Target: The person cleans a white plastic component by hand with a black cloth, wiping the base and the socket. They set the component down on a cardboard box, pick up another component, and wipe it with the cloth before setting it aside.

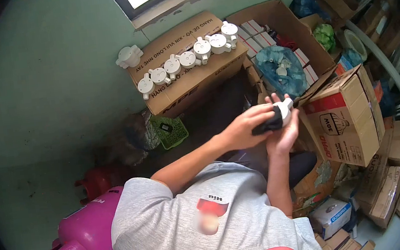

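Note:
My left hand (pixel 250 125) is closed around a black cloth (pixel 268 124) and presses it against a white round conduit junction box (pixel 285 111). My right hand (pixel 286 137) holds that junction box from below, its fingers curled about it and one spout pointing up to the right. Beyond my hands, several similar white junction boxes (pixel 187 59) stand in a slanted row on a closed cardboard carton (pixel 166 42). Another white junction box (pixel 129 57), with several spouts, sits at the carton's left corner.
An open carton (pixel 273 13) holds small white boxes and a blue plastic bag (pixel 280 69). Right of my hands stands a lamp carton (pixel 345 123). A green basket (pixel 172 132) lies below the row. A purple gas cylinder (pixel 91 233) stands at my left, stacked boxes (pixel 380 193) at my right.

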A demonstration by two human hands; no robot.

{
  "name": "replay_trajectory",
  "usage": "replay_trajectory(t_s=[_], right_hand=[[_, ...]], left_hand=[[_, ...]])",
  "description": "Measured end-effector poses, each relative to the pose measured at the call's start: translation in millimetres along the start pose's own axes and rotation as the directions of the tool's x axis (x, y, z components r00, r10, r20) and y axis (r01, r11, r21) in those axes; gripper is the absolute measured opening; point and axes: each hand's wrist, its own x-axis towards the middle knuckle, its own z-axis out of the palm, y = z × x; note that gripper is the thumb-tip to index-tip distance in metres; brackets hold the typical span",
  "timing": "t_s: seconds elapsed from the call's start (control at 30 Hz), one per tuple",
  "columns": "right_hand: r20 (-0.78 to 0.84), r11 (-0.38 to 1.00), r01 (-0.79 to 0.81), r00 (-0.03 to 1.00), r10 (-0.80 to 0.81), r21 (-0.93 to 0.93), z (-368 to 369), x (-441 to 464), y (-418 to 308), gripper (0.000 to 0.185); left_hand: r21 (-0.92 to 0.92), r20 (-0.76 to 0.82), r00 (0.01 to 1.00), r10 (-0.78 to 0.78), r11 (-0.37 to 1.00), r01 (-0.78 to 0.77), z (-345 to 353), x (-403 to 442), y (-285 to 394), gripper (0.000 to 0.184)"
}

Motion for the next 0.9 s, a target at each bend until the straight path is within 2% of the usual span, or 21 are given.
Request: replay_trajectory(t_s=[0.07,0.1,0.13,0.2,0.27,0.3,0.33,0.4,0.43,0.5,0.6,0.67,0.73,0.8,0.87,0.9], right_hand=[[-0.026,0.966,-0.012,1.0,0.005,-0.259,-9,2,9,0.053],[-0.036,0.978,-0.03,0.999,0.024,-0.206,-11,3,11,0.051],[-0.064,0.973,-0.052,0.997,0.038,-0.224,-10,3,14,0.052],[-0.082,0.993,-0.081,0.994,0.074,-0.09,-19,7,23,0.054],[-0.092,0.993,-0.087,0.993,0.08,-0.085,-21,11,26,0.054],[-0.105,0.993,-0.09,0.991,0.082,-0.079,-20,12,27,0.054],[-0.106,0.993,-0.093,0.991,0.084,-0.075,-19,13,29,0.054],[0.041,0.974,-0.18,0.982,0.187,-0.14,-9,12,32,0.054],[0.1,0.953,-0.211,0.966,0.237,-0.215,-3,11,35,0.056],[0.184,0.913,-0.203,0.942,0.281,-0.354,2,10,49,0.057],[0.236,0.883,-0.184,0.922,0.308,-0.431,-4,15,62,0.056],[0.229,0.853,-0.291,0.88,0.417,-0.434,-1,19,62,0.056],[0.238,0.839,-0.285,0.872,0.428,-0.464,2,22,64,0.059],[0.261,0.787,-0.374,0.798,0.543,-0.491,0,25,63,0.064],[0.253,0.783,-0.371,0.801,0.542,-0.5,2,23,62,0.068],[0.244,0.778,-0.369,0.805,0.541,-0.508,5,20,61,0.074]], left_hand=[[-0.065,0.008,0.991,-0.131,0.989,0.131,-13,-4,-2,0.056],[-0.04,0.002,0.992,-0.126,0.991,0.126,-22,-4,0,0.043],[-0.007,0.116,0.964,-0.241,0.97,0.244,-35,-7,-5,0.034],[0.102,0.33,0.85,-0.41,0.911,0.4,-65,-6,3,0.037],[0.009,0.163,0.889,-0.427,0.902,0.432,-77,-14,8,0.051],[0.023,0.157,0.886,-0.436,0.898,0.439,-83,-17,5,0.065],[0.006,0.193,0.82,-0.539,0.836,0.548,-91,-18,5,0.08],[0.152,0.147,0.85,-0.506,0.861,0.486,-98,-11,23,0.095],[0.152,0.15,0.849,-0.506,0.86,0.486,-97,-12,20,0.095],[0.217,0.175,0.923,-0.342,0.928,0.303,-94,-14,11,0.103],[0.264,0.202,0.892,-0.403,0.9,0.347,-105,-18,-3,0.098],[0.252,0.171,0.915,-0.365,0.914,0.318,-107,-20,-4,0.097],[0.141,0.143,0.872,-0.468,0.882,0.45,-109,-19,3,0.093],[0.101,0.127,0.877,-0.463,0.886,0.453,-113,-25,-8,0.087],[0.09,0.043,0.897,-0.44,0.896,0.435,-122,-28,-22,0.089],[0.18,-0.063,0.942,-0.328,0.925,0.334,-125,-27,-32,0.08]])
